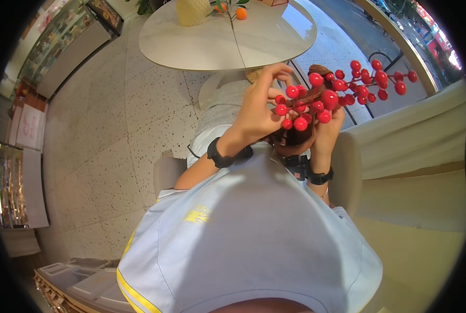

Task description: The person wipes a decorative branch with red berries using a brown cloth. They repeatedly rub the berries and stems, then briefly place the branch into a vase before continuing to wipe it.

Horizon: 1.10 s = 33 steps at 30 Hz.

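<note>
A stem of glossy red artificial berries [330, 99] with a brown wrapped stalk is held up over my lap, its tips pointing to the right. My left hand [262, 103] is at the left end of the berries, its fingers bent around the stalk and partly hidden by the berries. On the right side, my right hand [328, 131] grips lower down, its fingers mostly behind the berries. Below the berries, between my hands, is a brown rounded object [295, 143], perhaps a pot or basket; what it is I cannot tell.
Beyond my knees stands a pale oval table [190, 47] with a yellowish textured vase [193, 11] and a sprig with orange fruits [241, 14]. A beige chair [348, 168] is around me. Cream cloth [412, 141] hangs at the right, and display cases [66, 51] stand at the left.
</note>
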Motion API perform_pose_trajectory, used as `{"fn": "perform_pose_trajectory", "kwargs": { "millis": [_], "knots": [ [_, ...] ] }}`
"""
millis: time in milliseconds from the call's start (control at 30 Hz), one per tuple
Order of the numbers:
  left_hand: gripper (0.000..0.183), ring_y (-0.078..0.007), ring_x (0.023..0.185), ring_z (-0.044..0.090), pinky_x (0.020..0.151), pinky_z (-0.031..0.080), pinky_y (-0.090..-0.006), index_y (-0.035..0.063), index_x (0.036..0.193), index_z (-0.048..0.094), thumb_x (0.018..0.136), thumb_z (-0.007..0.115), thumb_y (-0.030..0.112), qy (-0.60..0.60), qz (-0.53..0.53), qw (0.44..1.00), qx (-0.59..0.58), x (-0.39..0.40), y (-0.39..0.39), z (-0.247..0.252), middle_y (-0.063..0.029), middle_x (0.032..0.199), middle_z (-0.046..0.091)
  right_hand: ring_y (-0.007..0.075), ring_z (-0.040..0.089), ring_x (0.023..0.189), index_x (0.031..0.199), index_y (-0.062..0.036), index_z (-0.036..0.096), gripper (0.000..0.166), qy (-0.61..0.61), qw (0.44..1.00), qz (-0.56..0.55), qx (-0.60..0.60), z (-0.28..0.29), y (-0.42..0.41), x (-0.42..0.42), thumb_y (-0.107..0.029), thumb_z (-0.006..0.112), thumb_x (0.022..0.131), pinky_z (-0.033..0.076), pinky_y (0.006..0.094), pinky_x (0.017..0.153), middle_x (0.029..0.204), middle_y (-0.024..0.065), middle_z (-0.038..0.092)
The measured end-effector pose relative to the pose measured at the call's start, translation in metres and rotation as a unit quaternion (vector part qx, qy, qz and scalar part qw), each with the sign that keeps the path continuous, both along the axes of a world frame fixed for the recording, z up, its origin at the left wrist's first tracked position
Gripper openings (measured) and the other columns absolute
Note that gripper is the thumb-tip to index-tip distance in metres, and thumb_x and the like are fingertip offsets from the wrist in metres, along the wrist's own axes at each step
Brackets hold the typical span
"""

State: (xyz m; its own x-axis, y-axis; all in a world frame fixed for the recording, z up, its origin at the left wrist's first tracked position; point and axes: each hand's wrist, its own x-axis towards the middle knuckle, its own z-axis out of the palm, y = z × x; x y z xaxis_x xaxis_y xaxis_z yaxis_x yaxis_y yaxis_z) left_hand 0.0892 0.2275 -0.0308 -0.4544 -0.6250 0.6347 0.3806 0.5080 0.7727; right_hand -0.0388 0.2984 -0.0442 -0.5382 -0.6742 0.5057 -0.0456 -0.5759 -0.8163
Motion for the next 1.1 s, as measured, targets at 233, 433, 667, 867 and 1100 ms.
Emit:
{"fn": "perform_pose_trajectory", "kwargs": {
  "millis": [233, 433, 667, 867, 1100],
  "knots": [
    [0.021, -0.0062, 0.055, 0.051, 0.049, 0.04, -0.02, -0.0013, 0.09, 0.058, 0.075, 0.07, 0.006, 0.007, 0.047, 0.998, 0.028, 0.001, 0.0, 0.004, -0.0002, 0.068, 0.057, 0.0045, 0.052, 0.075, 0.097, 0.0021, 0.058, 0.016, 0.045, 0.998, 0.001, 0.041, 0.012, 0.002, 0.002, -0.006, 0.059, 0.084, 0.043, 0.0205, 0.068, 0.086, -0.0005, 0.059],
    [0.015, -0.0059, 0.042, 0.046, 0.038, 0.033, -0.0198, -0.0024, 0.081, 0.058, 0.077, 0.068, 0.007, 0.027, -0.01, 0.987, 0.157, 0.009, -0.002, 0.01, -0.003, 0.06, 0.056, 0.0072, 0.055, 0.08, 0.097, 0.002, 0.059, 0.016, -0.05, 0.998, 0.025, 0.023, -0.004, 0.001, -0.002, -0.003, 0.059, 0.081, 0.045, 0.0216, 0.071, 0.086, 0.0016, 0.059],
    [0.015, -0.0046, 0.041, 0.043, 0.037, 0.03, -0.0191, 0.0003, 0.082, 0.057, 0.076, 0.068, 0.006, -0.049, -0.123, 0.972, 0.196, 0.034, -0.014, 0.016, -0.0037, 0.059, 0.055, 0.0136, 0.054, 0.096, 0.123, -0.0009, 0.041, 0.043, -0.147, 0.972, 0.176, -0.047, -0.023, 0.004, -0.019, -0.018, 0.058, 0.087, 0.047, 0.0274, 0.083, 0.113, 0.0073, 0.052],
    [0.018, -0.0047, 0.041, 0.041, 0.037, 0.029, -0.0195, 0.0016, 0.086, 0.055, 0.075, 0.069, 0.007, -0.116, -0.156, 0.959, 0.205, 0.032, -0.012, 0.015, -0.0034, 0.058, 0.054, 0.0212, 0.051, 0.108, 0.127, -0.0009, 0.039, 0.038, 0.18, 0.97, 0.012, 0.165, -0.032, 0.037, -0.016, -0.01, 0.046, 0.091, 0.042, 0.031, 0.09, 0.123, 0.0102, 0.049],
    [0.022, -0.0055, 0.046, 0.047, 0.042, 0.036, -0.02, 0.0011, 0.092, 0.056, 0.075, 0.069, 0.008, -0.151, -0.138, 0.961, 0.185, 0.029, -0.011, 0.013, -0.003, 0.065, 0.057, 0.0173, 0.052, 0.103, 0.124, -0.0014, 0.042, 0.034, 0.031, 0.981, 0.187, 0.051, -0.017, 0.017, -0.006, -0.01, 0.047, 0.091, 0.044, 0.0278, 0.086, 0.117, 0.0089, 0.052]
  ]
}}
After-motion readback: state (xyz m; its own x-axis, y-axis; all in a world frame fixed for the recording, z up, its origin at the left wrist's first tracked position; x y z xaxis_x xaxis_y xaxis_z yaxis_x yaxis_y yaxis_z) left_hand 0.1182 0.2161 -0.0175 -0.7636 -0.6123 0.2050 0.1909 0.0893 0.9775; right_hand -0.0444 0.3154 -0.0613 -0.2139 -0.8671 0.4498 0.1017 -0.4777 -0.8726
